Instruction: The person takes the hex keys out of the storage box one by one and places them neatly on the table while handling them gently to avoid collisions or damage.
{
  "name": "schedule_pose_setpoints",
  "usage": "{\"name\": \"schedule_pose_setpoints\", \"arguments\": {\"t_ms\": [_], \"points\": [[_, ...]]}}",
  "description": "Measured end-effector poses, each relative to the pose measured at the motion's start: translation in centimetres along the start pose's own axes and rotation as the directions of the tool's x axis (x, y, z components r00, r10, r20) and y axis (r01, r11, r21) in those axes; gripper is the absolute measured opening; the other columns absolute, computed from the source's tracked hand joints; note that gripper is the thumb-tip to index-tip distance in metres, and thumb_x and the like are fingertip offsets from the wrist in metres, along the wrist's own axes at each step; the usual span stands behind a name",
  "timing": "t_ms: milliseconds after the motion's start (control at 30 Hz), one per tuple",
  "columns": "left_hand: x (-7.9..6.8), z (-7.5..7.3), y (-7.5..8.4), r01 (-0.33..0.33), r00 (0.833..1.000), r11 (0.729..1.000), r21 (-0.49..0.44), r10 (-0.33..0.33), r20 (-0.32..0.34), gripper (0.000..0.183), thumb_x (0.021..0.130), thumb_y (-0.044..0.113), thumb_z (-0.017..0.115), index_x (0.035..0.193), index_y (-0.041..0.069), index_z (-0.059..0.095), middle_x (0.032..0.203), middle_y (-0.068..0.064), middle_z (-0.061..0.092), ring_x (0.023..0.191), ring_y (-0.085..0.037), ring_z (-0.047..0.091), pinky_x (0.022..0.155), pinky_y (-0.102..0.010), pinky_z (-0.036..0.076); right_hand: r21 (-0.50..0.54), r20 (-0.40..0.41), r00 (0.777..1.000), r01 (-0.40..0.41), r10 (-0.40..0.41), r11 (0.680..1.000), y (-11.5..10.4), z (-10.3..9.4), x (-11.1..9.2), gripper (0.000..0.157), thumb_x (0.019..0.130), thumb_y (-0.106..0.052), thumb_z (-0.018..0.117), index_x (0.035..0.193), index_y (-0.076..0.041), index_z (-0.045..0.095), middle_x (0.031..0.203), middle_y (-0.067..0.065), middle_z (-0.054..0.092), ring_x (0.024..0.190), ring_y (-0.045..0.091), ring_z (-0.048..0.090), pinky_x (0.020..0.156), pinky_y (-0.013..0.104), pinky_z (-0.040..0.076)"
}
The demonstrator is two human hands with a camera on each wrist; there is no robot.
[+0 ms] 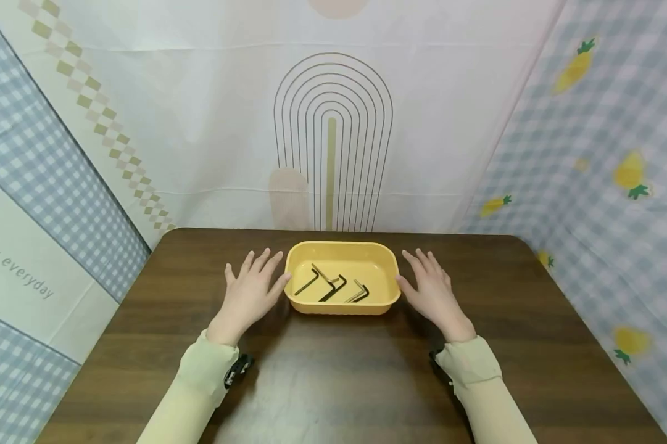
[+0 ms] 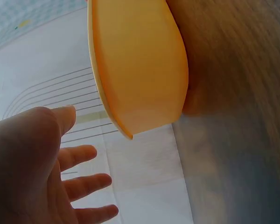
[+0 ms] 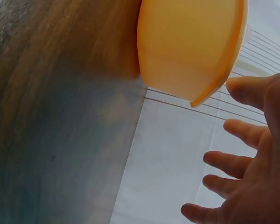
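A yellow plastic bin (image 1: pixel 341 309) with rounded corners stands near the back of the table. Several L-shaped hex keys lie loose on its floor, a black one (image 1: pixel 308 282) at the left and a black one (image 1: pixel 362 295) at the right among them. Beside the bin's left end is my left hand (image 1: pixel 250 296), fingers spread, thumb close to the rim. My right hand (image 1: pixel 434 299) mirrors it at the right end, its thumb by the rim. In the left wrist view a gap separates the thumb from the bin (image 2: pixel 140 65); on the right I cannot tell whether the thumb touches.
The dark wooden table (image 1: pixel 333 382) stretches in front of the bin. Behind it hangs a white cloth (image 1: pixel 216 142) with printed arches. Checked cloths flank the table, the right one (image 1: pixel 605 228) patterned with pineapples. Each wrist wears a black strapped device (image 1: pixel 237 371).
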State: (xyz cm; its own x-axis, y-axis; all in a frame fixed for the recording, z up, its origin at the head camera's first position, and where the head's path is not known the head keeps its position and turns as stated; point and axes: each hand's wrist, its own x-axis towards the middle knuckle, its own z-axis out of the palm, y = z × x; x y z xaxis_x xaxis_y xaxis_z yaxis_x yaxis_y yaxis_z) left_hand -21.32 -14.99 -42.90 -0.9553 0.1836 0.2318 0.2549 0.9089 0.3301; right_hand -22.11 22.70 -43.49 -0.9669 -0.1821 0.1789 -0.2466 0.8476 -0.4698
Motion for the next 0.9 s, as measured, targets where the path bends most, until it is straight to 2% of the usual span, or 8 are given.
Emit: {"name": "schedule_pose_setpoints", "arguments": {"t_ms": [200, 300, 367, 433, 600, 767, 900], "points": [[0.9, -0.1, -0.3, 0.070, 0.995, 0.996, -0.049, -0.073, -0.070, 0.062, 0.104, 0.053, 0.044, 0.152, 0.015, 0.044, 0.156, -0.018, 0.039, 0.143, -0.047, 0.031, 0.105, -0.078, 0.013, 0.041, -0.025, 0.999, -0.047, 0.048, 0.998, 0.0, -0.2, 0.3, 0.065, 0.104, -0.033, 0.055, 0.156, 0.000, 0.031, 0.149, 0.029, 0.042, 0.134, 0.047, 0.043, 0.105, 0.063, 0.036], [1.5, -0.2, -0.3, 0.078, 0.993, 0.994, -0.071, -0.083, -0.080, 0.063, 0.103, 0.054, 0.045, 0.150, 0.011, 0.046, 0.147, -0.020, 0.051, 0.131, -0.045, 0.049, 0.102, -0.070, 0.032, 0.049, -0.050, 0.997, -0.057, 0.060, 0.997, -0.1, -0.4, 0.6, 0.066, 0.104, -0.036, 0.054, 0.154, 0.001, 0.033, 0.138, 0.029, 0.053, 0.122, 0.046, 0.054, 0.098, 0.061, 0.043], [1.9, -0.2, -0.2, 0.077, 0.993, 0.993, -0.088, -0.085, -0.084, 0.062, 0.103, 0.052, 0.048, 0.146, 0.007, 0.051, 0.137, -0.021, 0.059, 0.118, -0.044, 0.059, 0.093, -0.064, 0.044, 0.057, -0.061, 0.996, -0.057, 0.060, 0.997, -0.2, -0.4, 0.9, 0.066, 0.104, -0.037, 0.055, 0.153, 0.002, 0.035, 0.130, 0.028, 0.058, 0.115, 0.044, 0.059, 0.095, 0.059, 0.046], [2.2, -0.3, 0.0, 0.080, 0.992, 0.991, -0.105, -0.089, -0.085, 0.059, 0.102, 0.050, 0.053, 0.138, 0.003, 0.057, 0.125, -0.020, 0.065, 0.106, -0.041, 0.066, 0.082, -0.059, 0.051, 0.063, -0.054, 0.996, -0.064, 0.068, 0.996, -0.4, -0.5, 1.2, 0.066, 0.103, -0.037, 0.056, 0.152, 0.003, 0.037, 0.127, 0.028, 0.060, 0.112, 0.042, 0.061, 0.093, 0.058, 0.047], [3.5, -0.1, 0.4, 0.098, 0.993, 0.986, -0.132, -0.105, -0.044, 0.053, 0.100, 0.045, 0.058, 0.125, -0.001, 0.064, 0.111, -0.016, 0.069, 0.095, -0.036, 0.068, 0.074, -0.055, 0.054, 0.055, -0.021, 0.995, -0.098, 0.100, 0.994, -0.8, -0.8, 2.1, 0.063, 0.102, -0.035, 0.057, 0.148, 0.006, 0.042, 0.123, 0.028, 0.063, 0.110, 0.041, 0.063, 0.091, 0.056, 0.049], [4.5, 0.3, 0.8, 0.099, 0.995, 0.988, -0.115, -0.102, -0.020, 0.059, 0.099, 0.050, 0.056, 0.128, -0.001, 0.062, 0.111, -0.016, 0.068, 0.094, -0.035, 0.068, 0.073, -0.053, 0.054, 0.041, 0.013, 0.991, -0.132, 0.131, 0.990, -1.1, -0.7, 3.3, 0.063, 0.101, -0.035, 0.058, 0.145, 0.008, 0.044, 0.121, 0.029, 0.064, 0.110, 0.042, 0.063, 0.091, 0.056, 0.050], [4.9, 0.6, 1.1, 0.119, 0.993, 0.989, -0.088, -0.119, 0.005, 0.062, 0.098, 0.050, 0.059, 0.134, 0.000, 0.057, 0.114, -0.018, 0.066, 0.093, -0.039, 0.067, 0.074, -0.055, 0.053, 0.036, 0.041, 0.989, -0.142, 0.140, 0.989, -1.3, -0.1, 3.8, 0.064, 0.102, -0.035, 0.057, 0.145, 0.009, 0.043, 0.121, 0.029, 0.064, 0.110, 0.041, 0.064, 0.091, 0.054, 0.051]]}}
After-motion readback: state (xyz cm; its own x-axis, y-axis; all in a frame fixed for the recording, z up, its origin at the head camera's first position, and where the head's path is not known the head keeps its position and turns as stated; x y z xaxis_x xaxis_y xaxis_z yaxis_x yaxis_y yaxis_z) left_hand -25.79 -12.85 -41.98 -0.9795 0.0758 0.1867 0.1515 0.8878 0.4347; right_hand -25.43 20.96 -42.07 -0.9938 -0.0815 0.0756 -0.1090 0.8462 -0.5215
